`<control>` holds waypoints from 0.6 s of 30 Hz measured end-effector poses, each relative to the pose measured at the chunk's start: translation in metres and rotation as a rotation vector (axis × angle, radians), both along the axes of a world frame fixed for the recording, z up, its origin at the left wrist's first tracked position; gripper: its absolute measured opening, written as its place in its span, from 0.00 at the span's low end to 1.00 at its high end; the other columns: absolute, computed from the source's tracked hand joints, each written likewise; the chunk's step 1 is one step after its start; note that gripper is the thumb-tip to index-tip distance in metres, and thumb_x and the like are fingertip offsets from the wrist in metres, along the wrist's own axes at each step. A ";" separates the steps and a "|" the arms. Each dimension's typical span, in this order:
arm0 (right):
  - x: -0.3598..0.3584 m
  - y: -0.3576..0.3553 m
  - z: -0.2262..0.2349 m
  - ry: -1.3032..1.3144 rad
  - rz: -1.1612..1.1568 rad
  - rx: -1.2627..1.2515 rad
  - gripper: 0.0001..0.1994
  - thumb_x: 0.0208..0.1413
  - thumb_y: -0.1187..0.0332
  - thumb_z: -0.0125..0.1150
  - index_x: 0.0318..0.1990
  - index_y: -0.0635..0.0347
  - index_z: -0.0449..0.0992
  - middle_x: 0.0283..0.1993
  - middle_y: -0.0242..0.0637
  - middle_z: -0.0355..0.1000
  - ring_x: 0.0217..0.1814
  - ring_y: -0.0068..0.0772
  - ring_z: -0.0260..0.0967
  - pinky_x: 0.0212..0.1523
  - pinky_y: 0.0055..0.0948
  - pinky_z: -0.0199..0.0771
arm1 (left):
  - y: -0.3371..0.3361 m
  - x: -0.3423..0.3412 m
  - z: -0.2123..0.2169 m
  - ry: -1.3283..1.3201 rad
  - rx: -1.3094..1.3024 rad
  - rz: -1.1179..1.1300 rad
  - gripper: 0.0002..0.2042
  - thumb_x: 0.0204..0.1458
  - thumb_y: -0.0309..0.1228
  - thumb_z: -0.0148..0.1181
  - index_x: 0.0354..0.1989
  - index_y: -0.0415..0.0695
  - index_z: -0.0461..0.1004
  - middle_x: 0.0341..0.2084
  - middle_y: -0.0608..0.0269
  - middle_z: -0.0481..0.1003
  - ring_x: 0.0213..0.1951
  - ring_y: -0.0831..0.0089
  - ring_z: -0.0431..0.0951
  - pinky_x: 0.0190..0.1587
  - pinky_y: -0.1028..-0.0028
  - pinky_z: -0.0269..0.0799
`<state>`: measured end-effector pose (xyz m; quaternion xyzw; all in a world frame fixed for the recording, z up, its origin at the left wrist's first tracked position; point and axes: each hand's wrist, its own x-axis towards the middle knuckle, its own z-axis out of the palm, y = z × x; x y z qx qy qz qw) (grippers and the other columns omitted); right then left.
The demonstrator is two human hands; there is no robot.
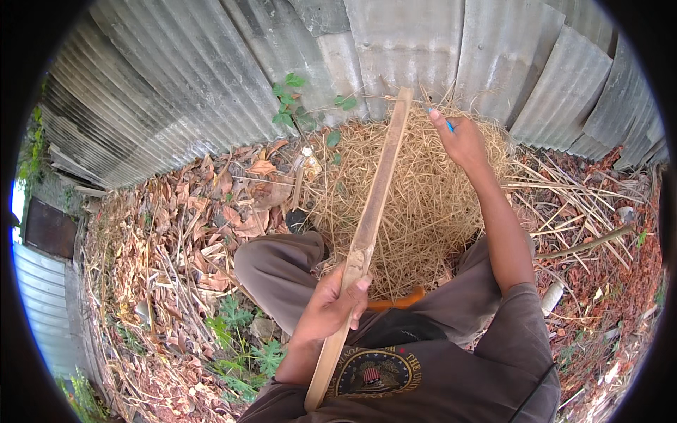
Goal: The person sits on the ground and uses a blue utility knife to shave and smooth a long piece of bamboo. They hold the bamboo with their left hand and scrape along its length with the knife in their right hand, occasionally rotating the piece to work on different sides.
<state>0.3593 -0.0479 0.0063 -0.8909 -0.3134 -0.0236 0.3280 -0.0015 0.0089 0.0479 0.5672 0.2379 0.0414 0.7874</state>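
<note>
Above lap point(278, 271), left hand point(330, 304) curled round wooden strip point(379, 185), right hand point(463, 139) outstretched — clenched on blue tool point(450, 127), apparently.

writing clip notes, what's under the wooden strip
Below the wooden strip, dry straw shows around its upper part and the dark shirt by its lower end. What it directly covers can't be seen.

1. The person's left hand point(328, 303) sits near 6 o'clock, fingers curled in a closed grip, thumb angled toward 1 o'clock.
2. The left forearm point(295, 358), mostly hidden, rises from between 6 and 7 o'clock.
3. The right hand point(463, 141) reaches out at 2 o'clock, fingers folded inward, thumb extended toward 11.
4. The right forearm point(499, 218), bare, stretches at 3 o'clock, its wrist raised above the bent elbow.
</note>
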 end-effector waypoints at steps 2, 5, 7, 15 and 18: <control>-0.026 -0.004 0.010 0.054 0.083 -0.055 0.42 0.49 0.24 0.39 0.15 0.61 0.74 0.11 0.41 0.63 0.19 0.42 0.69 0.23 0.43 0.67 | 0.019 -0.002 -0.015 0.039 0.166 0.047 0.10 0.63 0.34 0.49 0.44 0.39 0.64 0.16 0.69 0.64 0.16 0.84 0.63 0.18 0.84 0.61; -0.076 -0.003 0.011 -0.073 0.321 -0.057 0.41 0.47 0.24 0.42 0.14 0.59 0.73 0.10 0.39 0.63 0.16 0.41 0.68 0.20 0.40 0.67 | 0.032 0.000 -0.019 0.035 0.303 0.066 0.11 0.63 0.32 0.48 0.49 0.40 0.63 0.20 0.69 0.66 0.20 0.86 0.65 0.20 0.84 0.63; -0.103 0.000 0.008 -0.118 0.461 -0.105 0.38 0.47 0.26 0.46 0.15 0.57 0.75 0.10 0.39 0.64 0.15 0.42 0.68 0.20 0.40 0.67 | 0.028 0.002 -0.015 0.028 0.330 0.037 0.12 0.63 0.30 0.48 0.52 0.40 0.63 0.22 0.68 0.67 0.21 0.85 0.66 0.20 0.83 0.64; -0.107 0.013 0.010 -0.160 0.491 -0.115 0.34 0.45 0.29 0.52 0.15 0.55 0.75 0.09 0.40 0.64 0.15 0.45 0.68 0.20 0.39 0.69 | 0.006 0.001 -0.007 -0.236 -0.628 0.151 0.21 0.65 0.38 0.41 0.63 0.44 0.56 0.24 0.64 0.63 0.17 0.80 0.61 0.19 0.81 0.59; -0.116 0.013 0.011 -0.169 0.531 -0.118 0.37 0.45 0.27 0.50 0.15 0.57 0.75 0.09 0.41 0.64 0.15 0.45 0.69 0.21 0.40 0.70 | 0.012 -0.005 -0.010 -0.242 -0.624 0.100 0.23 0.66 0.41 0.39 0.66 0.48 0.52 0.23 0.64 0.63 0.15 0.82 0.58 0.17 0.83 0.57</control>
